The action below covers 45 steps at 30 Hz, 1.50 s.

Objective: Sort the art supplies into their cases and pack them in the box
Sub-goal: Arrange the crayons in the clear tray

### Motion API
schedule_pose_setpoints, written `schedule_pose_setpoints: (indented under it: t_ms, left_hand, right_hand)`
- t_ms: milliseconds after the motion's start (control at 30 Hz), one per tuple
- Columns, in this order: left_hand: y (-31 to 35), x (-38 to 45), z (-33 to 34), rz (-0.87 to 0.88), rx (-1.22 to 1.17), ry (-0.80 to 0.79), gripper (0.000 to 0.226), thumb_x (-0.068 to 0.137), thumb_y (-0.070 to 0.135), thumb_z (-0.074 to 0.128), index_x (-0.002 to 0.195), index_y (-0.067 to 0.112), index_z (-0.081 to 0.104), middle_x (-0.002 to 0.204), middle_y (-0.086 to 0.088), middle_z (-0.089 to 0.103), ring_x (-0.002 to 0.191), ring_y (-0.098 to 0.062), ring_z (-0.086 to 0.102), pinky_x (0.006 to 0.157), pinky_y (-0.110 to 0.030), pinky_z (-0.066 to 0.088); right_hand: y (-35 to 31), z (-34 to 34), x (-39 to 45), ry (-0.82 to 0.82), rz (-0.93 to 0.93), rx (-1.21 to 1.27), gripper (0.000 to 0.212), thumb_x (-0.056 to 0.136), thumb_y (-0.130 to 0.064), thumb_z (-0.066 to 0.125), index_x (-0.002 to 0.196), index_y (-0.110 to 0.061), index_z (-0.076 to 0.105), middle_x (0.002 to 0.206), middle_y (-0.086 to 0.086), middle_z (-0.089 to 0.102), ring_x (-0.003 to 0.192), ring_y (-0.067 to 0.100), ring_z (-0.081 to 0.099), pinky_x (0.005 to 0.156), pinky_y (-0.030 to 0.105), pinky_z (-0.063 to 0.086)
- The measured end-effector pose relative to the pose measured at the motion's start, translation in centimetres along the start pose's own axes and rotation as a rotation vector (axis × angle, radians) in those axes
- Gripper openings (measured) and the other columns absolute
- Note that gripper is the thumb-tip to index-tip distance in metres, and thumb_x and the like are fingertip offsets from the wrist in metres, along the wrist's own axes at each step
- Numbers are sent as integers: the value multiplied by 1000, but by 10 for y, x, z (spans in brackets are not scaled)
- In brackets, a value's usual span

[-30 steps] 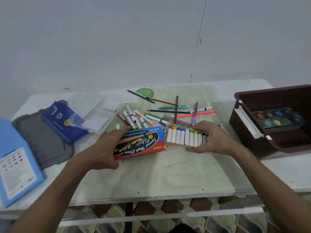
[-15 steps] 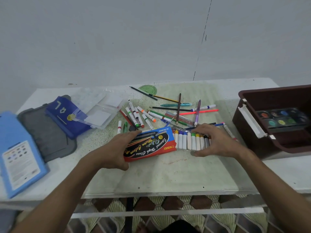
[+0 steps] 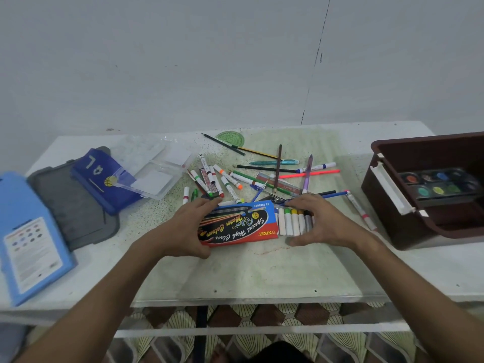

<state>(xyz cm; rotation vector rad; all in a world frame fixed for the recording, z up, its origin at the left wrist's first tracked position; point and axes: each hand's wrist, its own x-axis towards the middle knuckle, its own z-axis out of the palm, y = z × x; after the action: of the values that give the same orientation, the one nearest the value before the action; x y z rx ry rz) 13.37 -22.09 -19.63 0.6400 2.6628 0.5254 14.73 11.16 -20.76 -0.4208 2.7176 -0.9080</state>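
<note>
A red and blue water colour box (image 3: 237,224) lies at the table's middle, and my left hand (image 3: 186,231) grips its left end. A tray of white paint tubes with coloured caps (image 3: 294,221) sticks out of the box's right end. My right hand (image 3: 320,221) is curled around that tray's right end. Loose markers (image 3: 217,179), pencils (image 3: 277,169) and pens lie scattered just behind the box. At the right stands a brown box (image 3: 387,197) holding a paint palette (image 3: 440,183).
A clear plastic case (image 3: 157,169) lies open at the back left, overlapping a blue pouch (image 3: 104,179) on a grey case (image 3: 70,203). A light blue case (image 3: 28,237) sits at the far left edge. A green protractor (image 3: 230,138) rests at the back.
The tray of paint tubes has slid further into the water colour box; fewer tubes show. Both hands have closed in towards each other.
</note>
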Motion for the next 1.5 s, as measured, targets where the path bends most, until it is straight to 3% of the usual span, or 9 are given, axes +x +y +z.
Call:
schedule_pose_setpoints:
  t_ms: [233, 533, 667, 767, 867, 1000, 1200, 1400, 1500]
  left_hand:
    - [1, 2, -3, 2, -113, 42, 105, 54, 39, 75, 146, 32, 25, 127, 8, 53, 112, -11, 52, 99, -35, 46]
    - [-14, -16, 1, -285, 13, 119, 122, 55, 66, 78, 151, 27, 14, 155, -1, 17, 141, -23, 16, 112, -48, 24]
    - [-13, -17, 1, -393, -123, 138, 127, 46, 72, 74, 150, 27, 19, 135, -3, 44, 112, -18, 51, 91, -38, 48]
    - [-6, -15, 3, -367, -214, 241, 95, 59, 52, 82, 140, 23, 42, 97, 9, 56, 80, -4, 55, 65, -23, 44]
    - [-1, -11, 5, -365, -239, 301, 76, 64, 44, 84, 129, 22, 54, 96, 6, 58, 77, -6, 55, 65, -24, 42]
    - [5, -7, 10, -322, -317, 319, 74, 62, 44, 84, 127, 26, 56, 101, 5, 59, 83, -9, 56, 64, -19, 41]
    - [22, -2, 22, -249, -355, 351, 65, 64, 42, 84, 124, 33, 57, 91, 13, 60, 69, -3, 58, 56, -13, 39]
    - [30, -4, 18, -183, -401, 434, 55, 66, 37, 84, 110, 48, 53, 90, 18, 58, 75, 2, 58, 60, -11, 38]
    - [30, 1, 2, -158, -457, 455, 77, 64, 35, 86, 130, 39, 48, 88, 17, 62, 78, 6, 60, 60, -11, 43]
  right_hand:
    - [-13, 12, 0, 55, 10, 93, 99, 54, -45, 89, 138, -40, 37, 115, -26, 43, 113, 3, 42, 99, 28, 44]
    - [9, 5, -39, 306, 269, -65, 108, 51, -53, 87, 143, -23, 39, 141, -1, 33, 132, 20, 27, 109, 42, 30]
    - [17, 8, -46, 257, 385, 102, 112, 48, -52, 88, 143, -19, 39, 128, 2, 46, 108, 15, 50, 82, 30, 46]
    - [18, 9, -42, 266, 356, 161, 103, 49, -48, 89, 137, -14, 46, 115, 0, 57, 90, 8, 56, 65, 18, 44]
    - [15, 7, -40, 297, 324, 165, 90, 52, -45, 89, 129, -15, 54, 103, -5, 56, 83, 3, 54, 58, 15, 39]
    - [7, 9, -36, 270, 285, 200, 96, 55, -38, 90, 137, -15, 47, 107, -5, 55, 85, 6, 56, 60, 16, 45]
    - [-22, 16, -26, 187, 178, 483, 58, 60, -24, 89, 107, -37, 59, 94, -6, 69, 84, 13, 67, 69, 22, 57]
    - [-33, 15, -23, 272, 179, 607, 64, 61, -22, 89, 119, -29, 61, 95, -3, 72, 87, 15, 69, 81, 36, 58]
    - [-43, 1, -23, 318, 140, 563, 68, 61, -23, 90, 122, -27, 60, 101, -2, 71, 89, 15, 68, 82, 38, 58]
